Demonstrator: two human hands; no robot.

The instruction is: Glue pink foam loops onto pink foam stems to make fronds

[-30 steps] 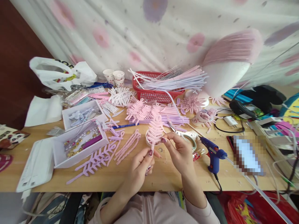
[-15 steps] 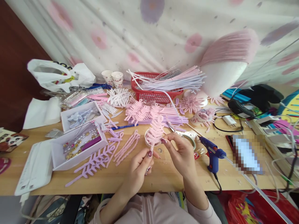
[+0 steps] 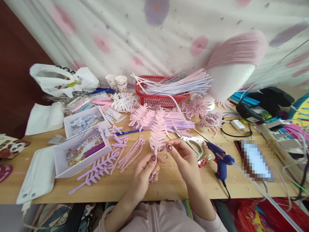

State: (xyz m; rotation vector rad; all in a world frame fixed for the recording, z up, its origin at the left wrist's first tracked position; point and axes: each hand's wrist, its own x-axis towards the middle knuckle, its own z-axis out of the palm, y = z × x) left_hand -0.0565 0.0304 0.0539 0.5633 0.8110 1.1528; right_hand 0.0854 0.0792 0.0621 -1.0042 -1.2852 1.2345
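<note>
Two hands point(image 3: 158, 167), left pinching a pale pink, fuzzy, feather-shaped piece point(image 3: 158, 134) by its stem, right's fingertips nearly closed beside it

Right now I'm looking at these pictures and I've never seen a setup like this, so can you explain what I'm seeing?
There is no robot here, just a person's two bare hands. Every picture comes from one camera worn on the head, looking forward and down, so you see roughly what the wearer sees.

The left hand holds a fuzzy pink leaf-shaped piece by its stem, above a paper cup. The right hand is close beside it; I can't tell whether its fingertips are gripping part of it.

On the wooden table are scissors, a blue glue gun, purple leaf-shaped pieces and white boxes of beads and trinkets. Behind them, a red basket holds fuzzy stems.
</note>
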